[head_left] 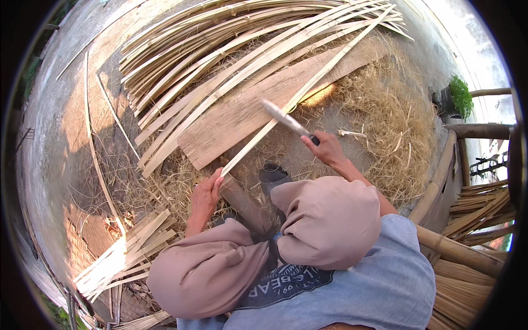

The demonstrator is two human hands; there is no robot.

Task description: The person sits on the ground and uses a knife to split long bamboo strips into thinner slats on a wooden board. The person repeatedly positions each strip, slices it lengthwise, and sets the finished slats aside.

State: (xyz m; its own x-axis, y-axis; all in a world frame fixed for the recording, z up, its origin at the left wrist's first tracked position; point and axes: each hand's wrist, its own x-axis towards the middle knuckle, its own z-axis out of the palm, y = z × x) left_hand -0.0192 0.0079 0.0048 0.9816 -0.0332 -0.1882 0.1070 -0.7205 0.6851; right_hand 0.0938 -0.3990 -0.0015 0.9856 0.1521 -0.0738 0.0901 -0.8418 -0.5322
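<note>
Pale straw-coloured and flat, a long narrow strip runs from the near centre toward the far right, passing over a wide plank. Left hand is closed around the near end of this strip. Right hand is closed around the black handle of a knife; the two hands are apart. The grey metal blade is elongated and lies crosswise over the strip; whether its edge touches the strip cannot be told.

The plank is brown, smooth-faced and straight-edged, angled from near left to far right. Beyond it lies a dense pile of long strips, roughly parallel, with several loose lengths fanned along its near side. Curled, fibrous shavings form a tangled heap to the right of the plank and scatter across the hard grey floor.

At left, a single slender strip lies lengthwise on the floor. Near left, a bundle of shorter flat slats is stacked loosely. At right, a round, jointed bamboo pole slopes beside further strips. Soft, creased brown trousers cover both bent knees in the near centre.
</note>
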